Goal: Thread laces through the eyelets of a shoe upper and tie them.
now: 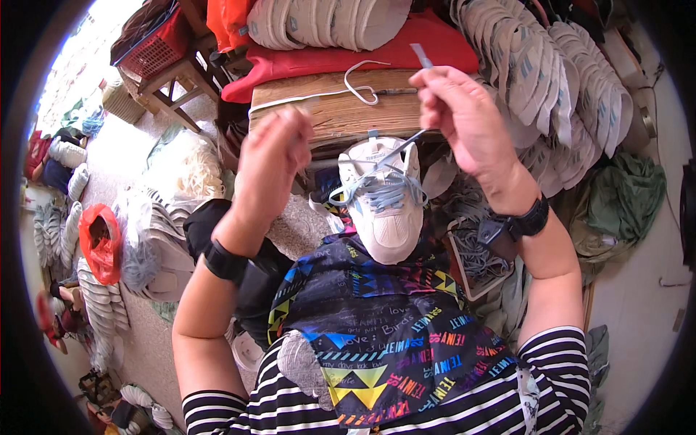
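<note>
A white sneaker (388,235) rests in front of me at the near edge of a wooden block (319,94), toe toward me. Its blue-grey shoelace (384,197) is threaded across the tongue, with loops hanging out at both sides. My right hand (467,119), raised to the right of the sneaker, pinches that lace; a stretch runs from the shoe opening up to the fingers, and a flat tip sticks out above them. To the left of the sneaker my left hand (274,159) hangs in the air. Its fingers are smeared by motion, and whether they hold anything is unclear.
A loose white cord (355,87) lies on the block. Stacked pale shoe uppers (529,72) crowd the right; more (326,22) lie on red cloth behind. A tray of blue-grey laces (482,261) sits by my right forearm. An orange bag (100,243) stands at left.
</note>
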{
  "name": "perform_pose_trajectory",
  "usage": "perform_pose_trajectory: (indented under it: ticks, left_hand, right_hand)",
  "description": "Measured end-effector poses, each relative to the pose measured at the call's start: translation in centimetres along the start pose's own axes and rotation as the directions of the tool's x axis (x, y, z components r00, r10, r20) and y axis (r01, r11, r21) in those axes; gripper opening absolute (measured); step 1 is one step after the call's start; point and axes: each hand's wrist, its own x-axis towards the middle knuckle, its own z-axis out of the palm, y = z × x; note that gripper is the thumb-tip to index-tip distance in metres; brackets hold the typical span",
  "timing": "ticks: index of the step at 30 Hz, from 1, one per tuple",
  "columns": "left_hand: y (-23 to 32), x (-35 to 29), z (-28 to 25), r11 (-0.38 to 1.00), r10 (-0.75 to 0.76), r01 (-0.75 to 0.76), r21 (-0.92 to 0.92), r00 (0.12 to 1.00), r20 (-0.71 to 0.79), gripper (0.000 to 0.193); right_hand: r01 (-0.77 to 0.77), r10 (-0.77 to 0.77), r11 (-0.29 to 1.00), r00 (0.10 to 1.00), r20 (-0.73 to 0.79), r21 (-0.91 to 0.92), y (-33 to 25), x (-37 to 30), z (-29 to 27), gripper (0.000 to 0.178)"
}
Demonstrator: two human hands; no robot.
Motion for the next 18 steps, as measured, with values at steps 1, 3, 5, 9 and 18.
perform_pose_trajectory:
  ticks: [1,3,5,9,18]
  left_hand:
    - [-1.0,-1.1,0.7,0.967,-0.025,0.046,0.25,0.996,-0.088,0.023]
    - [-5.6,-2.3,-0.2,0.807,0.064,-0.09,0.583,0.996,0.064,0.012]
    - [-6.5,-3.3,0.9,0.598,0.087,-0.228,0.768,0.971,0.221,0.011]
    - [-8.2,-3.7,1.6,0.342,0.273,-0.361,0.867,0.921,0.276,0.014]
    - [-9.3,-3.3,1.8,0.604,0.179,-0.228,0.763,0.973,0.148,0.008]
  right_hand:
    - [-0.003,0.006,0.999,0.999,-0.05,0.049,0.3,0.2,-1.5,0.018]
    - [-0.016,0.022,0.998,0.996,-0.09,0.066,1.0,0.4,-2.4,0.018]
    - [-0.023,0.035,0.996,0.989,-0.143,0.084,1.2,0.3,-2.7,0.017]
    - [-0.002,0.013,0.998,0.987,-0.161,0.069,0.9,0.1,-2.8,0.017]
    - [0.279,-0.24,0.954,0.93,-0.278,0.11,-5.2,0.5,-8.0,0.018]
